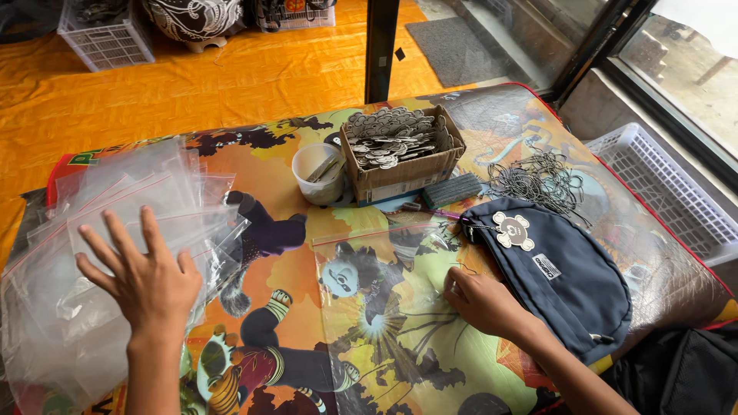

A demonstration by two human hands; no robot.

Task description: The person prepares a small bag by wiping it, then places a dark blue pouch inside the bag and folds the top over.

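My left hand (146,277) lies flat with fingers spread on a loose pile of clear zip bags (100,230) at the left of the table. My right hand (480,301) rests on one clear zip bag (377,300) laid flat in the middle, fingers curled and pinching at its right edge; what it pinches is too small to tell. A dark blue pouch (557,277) lies just right of that hand, with a pale flat charm (513,229) on top of it.
A cardboard box (407,173) full of flat metal charms stands at the back, a white cup (317,175) beside it. A tangle of thin metal chains (542,180) lies to the right. A white plastic basket (661,192) sits off the table's right edge. The table has a colourful cartoon-print cover (284,307).
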